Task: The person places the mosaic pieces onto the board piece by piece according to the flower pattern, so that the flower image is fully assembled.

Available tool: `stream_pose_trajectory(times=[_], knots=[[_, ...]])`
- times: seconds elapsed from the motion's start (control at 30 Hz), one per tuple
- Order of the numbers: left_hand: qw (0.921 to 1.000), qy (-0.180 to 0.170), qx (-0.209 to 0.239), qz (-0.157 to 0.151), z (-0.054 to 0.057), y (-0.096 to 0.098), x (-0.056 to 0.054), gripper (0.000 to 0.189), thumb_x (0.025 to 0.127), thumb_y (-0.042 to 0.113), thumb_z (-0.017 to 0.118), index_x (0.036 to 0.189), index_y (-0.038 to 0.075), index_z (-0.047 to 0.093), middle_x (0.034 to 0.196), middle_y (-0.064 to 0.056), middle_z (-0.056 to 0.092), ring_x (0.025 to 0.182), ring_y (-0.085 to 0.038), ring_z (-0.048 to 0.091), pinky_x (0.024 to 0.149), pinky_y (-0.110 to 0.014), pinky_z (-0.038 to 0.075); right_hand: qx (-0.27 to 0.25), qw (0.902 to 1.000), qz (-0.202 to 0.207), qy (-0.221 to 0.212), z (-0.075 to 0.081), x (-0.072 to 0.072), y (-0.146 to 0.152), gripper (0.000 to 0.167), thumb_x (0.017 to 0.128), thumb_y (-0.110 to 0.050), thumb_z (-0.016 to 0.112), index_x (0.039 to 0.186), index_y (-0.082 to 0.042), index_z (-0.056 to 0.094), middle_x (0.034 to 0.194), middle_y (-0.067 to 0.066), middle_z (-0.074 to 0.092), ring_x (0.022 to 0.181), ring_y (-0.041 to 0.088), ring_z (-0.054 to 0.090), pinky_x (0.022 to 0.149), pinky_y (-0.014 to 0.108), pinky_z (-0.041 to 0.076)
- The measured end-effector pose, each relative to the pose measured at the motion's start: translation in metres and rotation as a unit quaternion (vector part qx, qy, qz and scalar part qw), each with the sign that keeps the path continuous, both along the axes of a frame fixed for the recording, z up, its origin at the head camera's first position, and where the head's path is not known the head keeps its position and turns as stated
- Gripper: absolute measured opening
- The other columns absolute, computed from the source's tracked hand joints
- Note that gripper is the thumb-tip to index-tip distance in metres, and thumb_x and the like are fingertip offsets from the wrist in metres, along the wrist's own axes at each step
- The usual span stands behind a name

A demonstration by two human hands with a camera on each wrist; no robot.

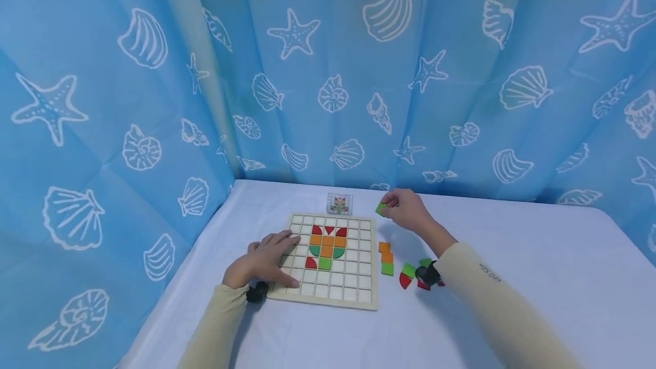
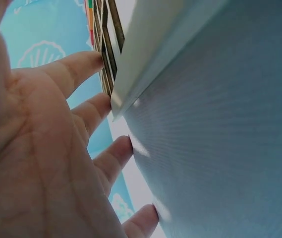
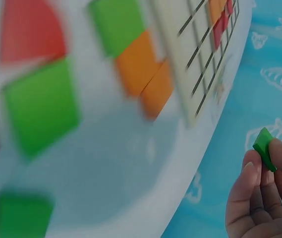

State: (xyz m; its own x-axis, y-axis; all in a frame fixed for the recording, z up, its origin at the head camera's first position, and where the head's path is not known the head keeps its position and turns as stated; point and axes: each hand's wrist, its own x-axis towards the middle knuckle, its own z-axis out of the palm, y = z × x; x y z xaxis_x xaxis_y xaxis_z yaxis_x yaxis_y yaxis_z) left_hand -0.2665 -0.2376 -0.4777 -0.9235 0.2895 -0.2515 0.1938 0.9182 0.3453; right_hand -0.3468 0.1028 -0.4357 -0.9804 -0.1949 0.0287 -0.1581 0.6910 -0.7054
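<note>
My right hand (image 1: 408,209) is raised beyond the board's right edge. Between its thumb and fingers it pinches a green tile (image 3: 263,148), held off the table. My left hand (image 1: 269,259) is spread over the left side of the gridded wooden board (image 1: 376,266), fingers apart, with fingertips at its rim and squares. On the board, red, orange and green tiles form a figure. A green square (image 1: 324,263) lies in its lower middle, with a red quarter-circle piece (image 1: 311,262) just left of it.
A small pattern card (image 1: 340,204) lies behind the board. Right of the board are loose orange tiles (image 1: 384,247), a light green square (image 1: 387,269), and more red pieces (image 1: 405,281) and green ones, partly hidden by the right wrist. A blue curtain (image 1: 328,73) hangs behind the white table (image 1: 538,255).
</note>
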Motion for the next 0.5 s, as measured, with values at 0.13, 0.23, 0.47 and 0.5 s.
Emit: stream_pose_trajectory(times=[0.13,0.23,0.47,0.5], knots=[[1.0,0.0,-0.001,0.003,-0.002,0.001,-0.001,0.105,0.068,0.056,0.085,0.154,0.027,0.034,0.163,-0.004,0.025,0.149,-0.034,0.021,0.112,-0.068,0.022,-0.035,0.9993,0.0,-0.013,0.0,0.003,-0.027,0.022,0.093,-0.017,0.066,0.109,-0.003,0.066,0.099,0.014,0.065,0.082,0.023,0.063,0.07,0.032,0.053],[1.0,-0.001,-0.001,0.003,-0.001,0.001,-0.001,0.105,0.068,0.056,0.085,0.154,0.027,0.034,0.163,-0.004,0.026,0.148,-0.034,0.021,0.111,-0.068,0.022,-0.053,0.9983,-0.009,-0.025,-0.005,0.007,-0.048,0.021,0.092,-0.017,0.068,0.108,-0.005,0.067,0.096,0.01,0.064,0.079,0.02,0.061,0.068,0.029,0.052],[1.0,-0.001,0.002,0.0,0.001,0.001,-0.001,0.105,0.068,0.056,0.085,0.154,0.026,0.034,0.163,-0.005,0.025,0.149,-0.034,0.02,0.111,-0.068,0.021,-0.098,0.9941,0.034,-0.03,-0.016,0.02,-0.088,0.014,0.092,-0.013,0.068,0.104,-0.006,0.068,0.09,0.008,0.064,0.075,0.018,0.056,0.063,0.029,0.047],[1.0,-0.004,-0.001,0.0,0.0,0.0,-0.001,0.106,0.068,0.057,0.085,0.155,0.026,0.033,0.164,-0.005,0.024,0.149,-0.034,0.02,0.112,-0.068,0.02,-0.105,0.993,0.042,-0.034,-0.017,0.022,-0.093,0.013,0.091,-0.012,0.068,0.103,-0.006,0.068,0.09,0.008,0.064,0.074,0.018,0.055,0.063,0.029,0.046]])
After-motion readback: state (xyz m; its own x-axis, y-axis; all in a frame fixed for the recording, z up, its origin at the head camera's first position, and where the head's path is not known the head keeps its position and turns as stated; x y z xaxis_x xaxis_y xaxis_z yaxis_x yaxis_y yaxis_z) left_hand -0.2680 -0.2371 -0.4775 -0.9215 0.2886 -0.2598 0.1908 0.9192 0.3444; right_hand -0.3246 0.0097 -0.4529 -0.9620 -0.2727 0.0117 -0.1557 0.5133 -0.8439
